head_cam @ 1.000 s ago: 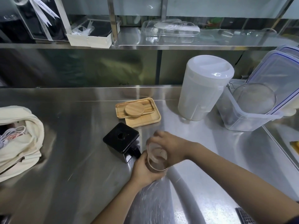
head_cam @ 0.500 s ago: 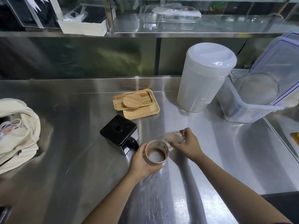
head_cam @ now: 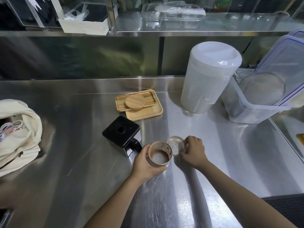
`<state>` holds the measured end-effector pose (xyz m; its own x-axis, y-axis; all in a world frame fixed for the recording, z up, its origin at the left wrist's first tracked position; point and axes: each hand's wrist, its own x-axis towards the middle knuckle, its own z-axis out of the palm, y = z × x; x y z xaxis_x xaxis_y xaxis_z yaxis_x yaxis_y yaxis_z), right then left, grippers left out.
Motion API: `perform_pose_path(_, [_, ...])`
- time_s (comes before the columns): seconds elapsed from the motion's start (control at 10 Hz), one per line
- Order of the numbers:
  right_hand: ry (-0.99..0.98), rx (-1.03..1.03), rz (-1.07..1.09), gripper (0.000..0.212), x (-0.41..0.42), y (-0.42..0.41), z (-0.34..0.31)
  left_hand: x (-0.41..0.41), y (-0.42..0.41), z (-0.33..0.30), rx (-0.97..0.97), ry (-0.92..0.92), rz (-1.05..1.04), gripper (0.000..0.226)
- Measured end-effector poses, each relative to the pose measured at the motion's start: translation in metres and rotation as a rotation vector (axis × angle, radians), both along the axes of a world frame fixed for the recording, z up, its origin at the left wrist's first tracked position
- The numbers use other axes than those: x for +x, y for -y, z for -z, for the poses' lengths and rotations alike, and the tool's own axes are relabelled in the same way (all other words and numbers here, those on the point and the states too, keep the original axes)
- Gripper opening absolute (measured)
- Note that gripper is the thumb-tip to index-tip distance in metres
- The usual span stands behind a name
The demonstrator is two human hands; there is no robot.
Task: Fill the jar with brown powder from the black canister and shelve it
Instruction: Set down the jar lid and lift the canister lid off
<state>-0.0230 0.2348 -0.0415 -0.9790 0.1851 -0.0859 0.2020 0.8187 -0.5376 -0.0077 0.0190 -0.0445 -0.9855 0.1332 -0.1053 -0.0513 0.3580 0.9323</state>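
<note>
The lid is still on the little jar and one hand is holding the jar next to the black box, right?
Not quite. In the head view the jar is open, showing brown residue inside. Its clear lid is off, beside the jar under the right hand. The rest holds: the left hand grips the jar next to the black canister.

Cool, even light falls from above, fairly bright at the centre of the frame. The brushed stainless-steel surface (head_cam: 82,162) throws back broad white glare streaks, strongest at lower centre. The upper left of the frame sinks into dim shadow. Wide-angle distortion bows the long steel shelf (head_cam: 181,32) and stretches the corners. Soft shadows trail beneath both forearms. Edges look slightly smeared.
</note>
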Motion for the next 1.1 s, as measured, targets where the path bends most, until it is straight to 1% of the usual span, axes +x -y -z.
perform_pose_path(0.1, [-0.141,-0.116,-0.047,0.029,-0.008,0.014,-0.029,0.0,-0.001,-0.003,0.001,-0.004,0.005,0.07])
perform_pose_path(0.2, [-0.255,-0.162,-0.173,0.019,-0.026,0.044,-0.065,0.001,-0.002,-0.006,0.021,-0.001,-0.005,0.069])
perform_pose_path(0.3, [-0.27,-0.141,-0.348,0.02,-0.041,0.083,-0.093,0.003,-0.001,-0.003,0.036,-0.018,-0.016,0.068])
perform_pose_path(0.4, [-0.2,0.015,-0.485,0.041,-0.051,0.12,-0.104,0.003,-0.003,0.001,-0.008,-0.069,0.002,0.068])
perform_pose_path(0.5, [-0.083,0.161,-0.519,0.069,-0.06,0.153,-0.102,0.001,0.006,0.007,-0.076,-0.012,0.037,0.078])
perform_pose_path(0.6, [-0.028,0.287,-0.525,0.085,-0.063,0.173,-0.092,-0.001,0.014,0.015,-0.131,0.125,0.069,0.077])
perform_pose_path(0.7, [0.014,0.36,-0.514,0.089,-0.064,0.182,-0.082,-0.001,0.015,0.018,-0.18,0.12,0.096,0.064])
perform_pose_path(0.8, [0.003,0.374,-0.473,0.087,-0.064,0.184,-0.076,0.002,0.006,0.003,-0.603,-0.452,0.084,0.048])
perform_pose_path(0.9, [-0.032,0.349,-0.447,0.08,-0.064,0.186,-0.072,-0.001,-0.001,-0.013,-0.509,-0.367,0.122,0.049])
perform_pose_path(1.0, [-0.061,0.321,-0.429,0.075,-0.064,0.187,-0.071,-0.002,0.006,0.006,-0.422,-0.313,0.103,0.046])
perform_pose_path(1.1, [-0.09,0.186,-0.379,0.071,-0.068,0.183,-0.08,0.0,0.012,0.026,-0.295,-0.079,0.113,0.07])
